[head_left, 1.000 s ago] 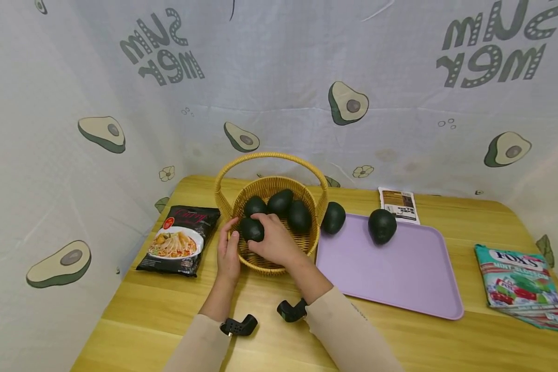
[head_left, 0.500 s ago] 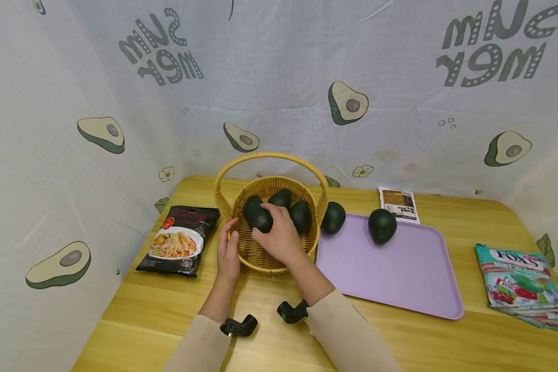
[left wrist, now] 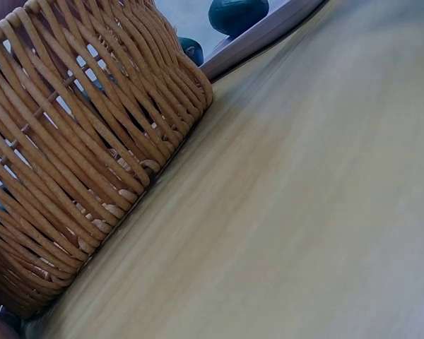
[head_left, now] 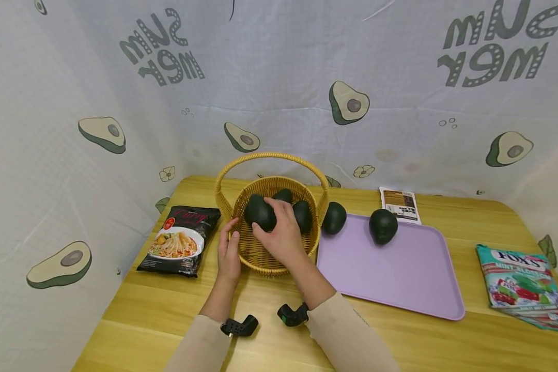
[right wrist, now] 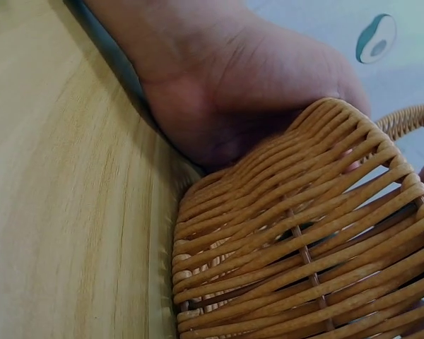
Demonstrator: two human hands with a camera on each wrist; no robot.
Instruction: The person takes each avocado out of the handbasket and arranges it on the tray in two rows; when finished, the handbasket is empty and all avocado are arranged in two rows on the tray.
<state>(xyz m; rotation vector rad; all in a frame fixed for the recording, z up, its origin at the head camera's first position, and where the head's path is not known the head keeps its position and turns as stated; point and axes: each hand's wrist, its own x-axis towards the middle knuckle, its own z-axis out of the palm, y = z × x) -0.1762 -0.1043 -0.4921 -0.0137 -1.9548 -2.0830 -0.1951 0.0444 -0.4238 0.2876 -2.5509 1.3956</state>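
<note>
In the head view my right hand (head_left: pixel 283 233) grips a dark green avocado (head_left: pixel 259 213) inside the wicker basket (head_left: pixel 256 253), fingers over its far side and thumb at the near side. Behind it another avocado (head_left: pixel 283 195) lies partly hidden, and one more avocado (head_left: pixel 302 217) sits at the basket's right, partly behind my hand. My left hand (head_left: pixel 229 253) holds the basket's left side, thumb and fingertips at the rim. In the right wrist view, my right hand (right wrist: pixel 254 92) reaches over the basket wall (right wrist: pixel 297 240); its fingertips are hidden. Left wrist view: the basket weave (left wrist: pixel 92 141) fills the left.
A lilac tray (head_left: pixel 390 268) lies right of the basket, with an avocado (head_left: pixel 383 226) on its far part and another avocado (head_left: pixel 334 217) at its left corner. A black noodle packet (head_left: pixel 181 240), a small brown-and-white packet (head_left: pixel 401 203) and a candy bag (head_left: pixel 523 287) lie around.
My right hand has moved the held avocado away from the basket's near left toward its far side. The avocado that showed behind it is now hidden. My left hand stays in place.
</note>
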